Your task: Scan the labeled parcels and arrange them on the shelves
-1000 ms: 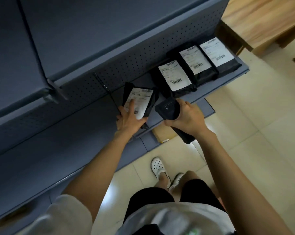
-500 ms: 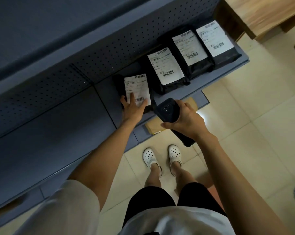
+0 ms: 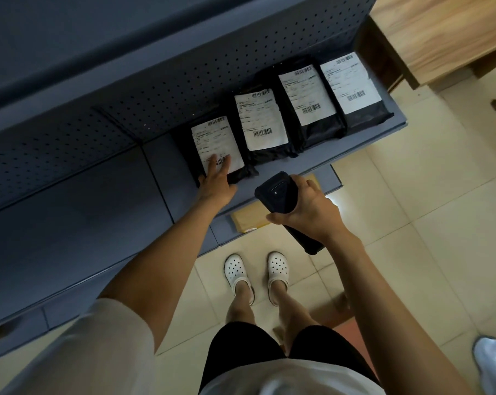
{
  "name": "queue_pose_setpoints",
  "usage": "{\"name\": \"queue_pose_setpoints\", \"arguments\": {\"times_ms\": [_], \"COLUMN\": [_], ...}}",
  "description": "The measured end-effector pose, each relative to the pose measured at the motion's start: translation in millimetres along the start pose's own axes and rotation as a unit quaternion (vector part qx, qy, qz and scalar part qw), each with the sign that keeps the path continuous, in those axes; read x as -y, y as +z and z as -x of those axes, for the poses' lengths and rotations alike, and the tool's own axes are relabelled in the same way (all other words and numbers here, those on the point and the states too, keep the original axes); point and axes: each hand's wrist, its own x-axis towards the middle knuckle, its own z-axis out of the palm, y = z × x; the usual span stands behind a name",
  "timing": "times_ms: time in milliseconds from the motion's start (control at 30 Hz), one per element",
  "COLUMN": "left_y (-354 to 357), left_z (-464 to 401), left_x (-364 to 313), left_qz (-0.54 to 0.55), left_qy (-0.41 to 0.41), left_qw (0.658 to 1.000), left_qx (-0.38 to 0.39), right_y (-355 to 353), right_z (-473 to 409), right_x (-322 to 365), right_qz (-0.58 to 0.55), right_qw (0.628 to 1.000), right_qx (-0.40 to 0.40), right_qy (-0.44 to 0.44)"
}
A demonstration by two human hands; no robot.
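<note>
Currently, four black parcels with white barcode labels lie in a row on the grey shelf point(image 3: 167, 178), against its perforated back panel. The left hand point(image 3: 216, 182) rests flat, fingers extended, on the lower label edge of the leftmost parcel point(image 3: 216, 143), which sits just beside the second parcel point(image 3: 260, 121). The third parcel point(image 3: 308, 96) and fourth parcel point(image 3: 350, 82) follow to the right. The right hand point(image 3: 312, 212) grips a black handheld scanner point(image 3: 278, 195), held in front of the shelf edge.

Four parcels point(image 3: 272, 124) fill the shelf point(image 3: 377, 135) right of the divider; left of it lies bare.
</note>
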Motion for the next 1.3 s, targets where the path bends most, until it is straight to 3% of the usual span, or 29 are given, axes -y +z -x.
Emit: {"name": "queue_pose_setpoints", "arguments": {"times_ms": [133, 267, 467, 733, 967, 1300], "left_y": [-7.1, -16.3, -39.0, -49.7, -44.3, 7.0], "left_z": [3.4, 39.5, 118.6, 246.7, 378.8, 568.5], "left_x": [6.5, 25.8, 67.9, 161.1, 295.8, 502.6], "left_qz": [0.013, 0.032, 0.009, 0.082, 0.105, 0.117], "left_qy": [0.023, 0.028, -0.046, -0.178, -0.308, -0.424], "left_qw": [1.000, 0.996, 0.984, 0.943, 0.884, 0.835], "left_qx": [-0.007, -0.083, -0.173, -0.269, -0.337, -0.331], "right_y": [-9.1, -15.3, -5.8, 53.1, 160.6, 372.7], "right_z": [-0.2, 1.6, 11.4, 45.6, 126.0, 300.7], "right_x": [1.0, 15.2, 71.2, 178.5, 309.9, 466.5], "right_qz": [0.008, 0.017, 0.064, 0.164, 0.240, 0.290], "right_qw": [1.000, 0.998, 0.984, 0.934, 0.856, 0.746], "right_qx": [0.014, 0.032, 0.065, 0.164, 0.235, 0.294], "right_qy": [-0.019, -0.058, -0.152, -0.273, -0.394, -0.523]}}
